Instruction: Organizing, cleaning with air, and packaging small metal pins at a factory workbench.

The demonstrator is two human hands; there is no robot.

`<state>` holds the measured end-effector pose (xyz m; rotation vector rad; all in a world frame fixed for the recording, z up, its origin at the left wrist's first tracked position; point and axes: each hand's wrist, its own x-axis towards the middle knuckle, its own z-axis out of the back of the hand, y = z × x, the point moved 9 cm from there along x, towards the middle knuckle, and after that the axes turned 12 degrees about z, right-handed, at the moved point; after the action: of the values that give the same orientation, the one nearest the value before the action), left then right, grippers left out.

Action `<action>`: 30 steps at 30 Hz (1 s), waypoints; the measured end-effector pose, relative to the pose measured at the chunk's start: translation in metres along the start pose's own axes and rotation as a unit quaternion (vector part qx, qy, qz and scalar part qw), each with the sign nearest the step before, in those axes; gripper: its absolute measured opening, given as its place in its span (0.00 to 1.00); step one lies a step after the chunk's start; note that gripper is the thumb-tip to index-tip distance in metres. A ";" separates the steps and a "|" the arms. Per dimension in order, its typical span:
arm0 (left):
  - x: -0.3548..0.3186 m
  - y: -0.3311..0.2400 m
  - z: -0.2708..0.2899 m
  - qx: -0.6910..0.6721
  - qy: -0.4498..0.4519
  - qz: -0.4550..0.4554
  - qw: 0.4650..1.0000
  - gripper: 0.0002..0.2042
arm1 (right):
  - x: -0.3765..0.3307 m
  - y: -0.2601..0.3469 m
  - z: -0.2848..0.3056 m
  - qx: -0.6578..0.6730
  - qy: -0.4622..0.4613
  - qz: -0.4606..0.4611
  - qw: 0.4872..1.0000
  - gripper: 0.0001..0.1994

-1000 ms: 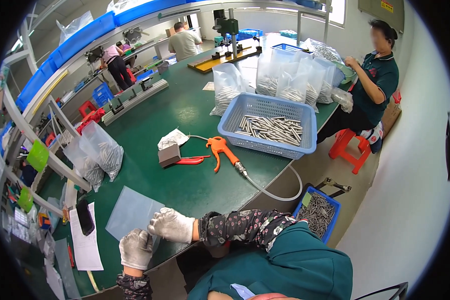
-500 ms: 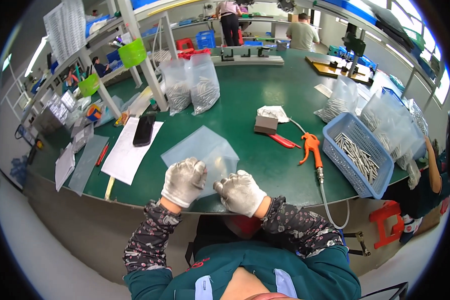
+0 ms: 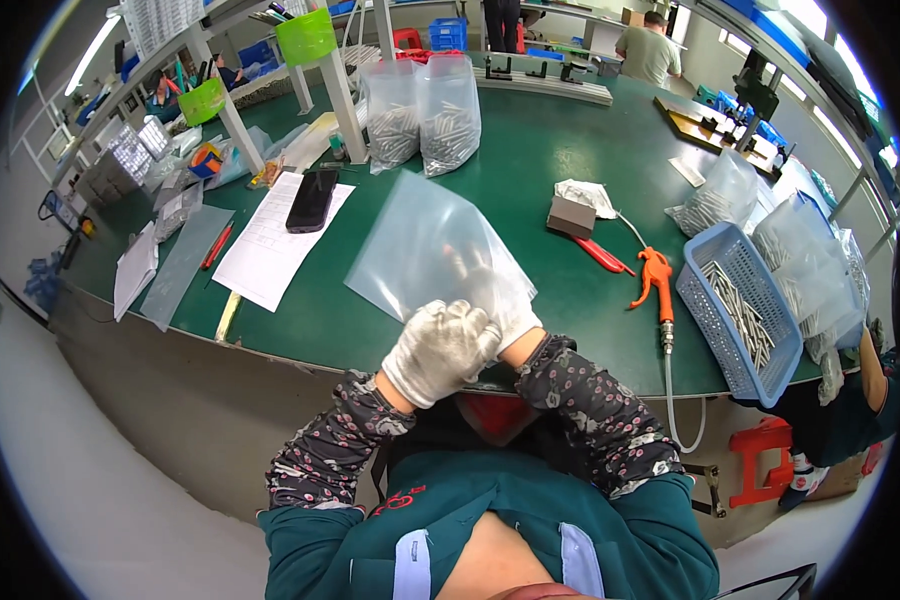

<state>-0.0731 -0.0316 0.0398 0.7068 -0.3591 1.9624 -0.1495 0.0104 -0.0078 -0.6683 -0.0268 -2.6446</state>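
Observation:
A clear plastic bag (image 3: 415, 235) stands tilted over the green table in front of me. My right hand (image 3: 500, 300), in a white glove, reaches inside it, and its stretched fingers show blurrily through the film. Closed on the bag's near edge is my left hand (image 3: 440, 350), also gloved in white, close beside my right wrist. The left fingertips are partly hidden by their own knuckles.
A blue basket (image 3: 735, 315) of metal pins stands right, beside filled bags (image 3: 800, 265). An orange air gun (image 3: 655, 280) with a hose lies nearer. Paper (image 3: 260, 260) and a phone (image 3: 312, 200) lie left; two filled bags (image 3: 448, 115) stand behind. Someone's arm (image 3: 873, 370) shows at far right.
My right hand has gone into the bag and its fingers have straightened. My left hand has moved right, next to the right wrist. The bag has been raised and opened out.

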 end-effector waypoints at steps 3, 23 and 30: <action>0.001 -0.008 -0.002 0.008 -0.016 -0.001 1.000 0.06 | 0.016 0.006 -0.017 -0.120 0.012 0.067 0.990 0.24; 0.013 0.049 -0.012 0.063 -0.018 0.028 0.997 0.08 | 0.062 -0.030 -0.067 0.011 -0.137 -0.041 0.990 0.29; 0.029 0.158 -0.015 0.242 -0.099 0.157 0.952 0.06 | 0.050 0.018 0.002 0.203 -0.083 0.099 0.971 0.18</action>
<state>-0.2269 -0.0790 0.0532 1.2297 -0.1078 2.3176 -0.1811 -0.0255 0.0151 -0.7052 -0.5080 -2.2865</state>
